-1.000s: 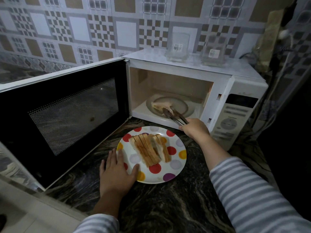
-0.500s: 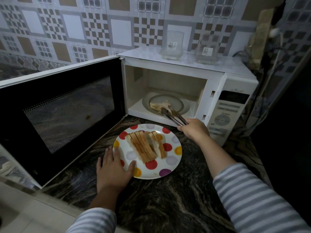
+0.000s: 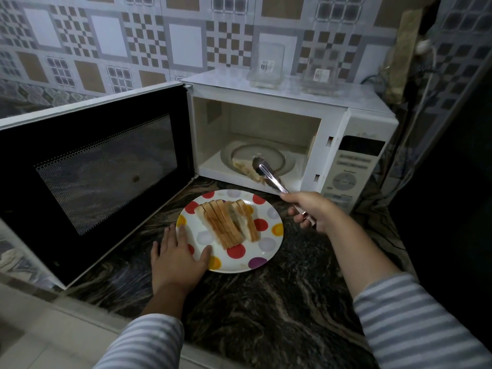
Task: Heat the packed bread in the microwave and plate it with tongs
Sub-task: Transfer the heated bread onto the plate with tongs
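Your right hand [image 3: 310,210] is wrapped tight round the tongs [image 3: 269,174], and their tips pinch one bread slice [image 3: 246,170] at the front edge of the microwave [image 3: 287,123] opening, over the glass turntable [image 3: 277,158]. The door [image 3: 93,169] hangs wide open to the left. Your left hand [image 3: 177,258] lies flat and open on the bench [image 3: 266,302], fingers resting on the rim of the spotted plate [image 3: 266,246], gripping nothing. A row of slices [image 3: 226,223] is already leaning together on that plate.
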A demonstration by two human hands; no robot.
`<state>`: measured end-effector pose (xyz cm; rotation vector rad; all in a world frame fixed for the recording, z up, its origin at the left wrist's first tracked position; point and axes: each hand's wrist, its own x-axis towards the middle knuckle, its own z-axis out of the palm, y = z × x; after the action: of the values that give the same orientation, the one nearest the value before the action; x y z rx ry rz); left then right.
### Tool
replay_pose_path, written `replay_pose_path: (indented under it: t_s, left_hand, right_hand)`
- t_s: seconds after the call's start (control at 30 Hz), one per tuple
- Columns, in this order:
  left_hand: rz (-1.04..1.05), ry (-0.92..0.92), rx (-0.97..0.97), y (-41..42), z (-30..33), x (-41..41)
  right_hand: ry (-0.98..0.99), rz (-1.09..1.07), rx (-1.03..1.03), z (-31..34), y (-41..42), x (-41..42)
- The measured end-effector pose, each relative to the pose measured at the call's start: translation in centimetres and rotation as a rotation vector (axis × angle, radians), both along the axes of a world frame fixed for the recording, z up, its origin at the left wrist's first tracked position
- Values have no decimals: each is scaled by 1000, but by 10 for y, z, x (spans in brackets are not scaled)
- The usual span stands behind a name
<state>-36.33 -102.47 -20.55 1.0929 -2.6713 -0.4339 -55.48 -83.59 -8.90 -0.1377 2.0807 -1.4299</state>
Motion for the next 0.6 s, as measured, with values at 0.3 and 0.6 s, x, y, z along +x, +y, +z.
replay_pose_path:
  t_s: [0.3, 0.6]
  left_hand:
    - [3, 7, -4, 1, 0, 1]
    - [4, -9, -10, -1, -2, 0]
  right_hand:
    - [-486, 89, -168, -8, 16, -8]
    - [-564, 42, -291, -19, 6, -5]
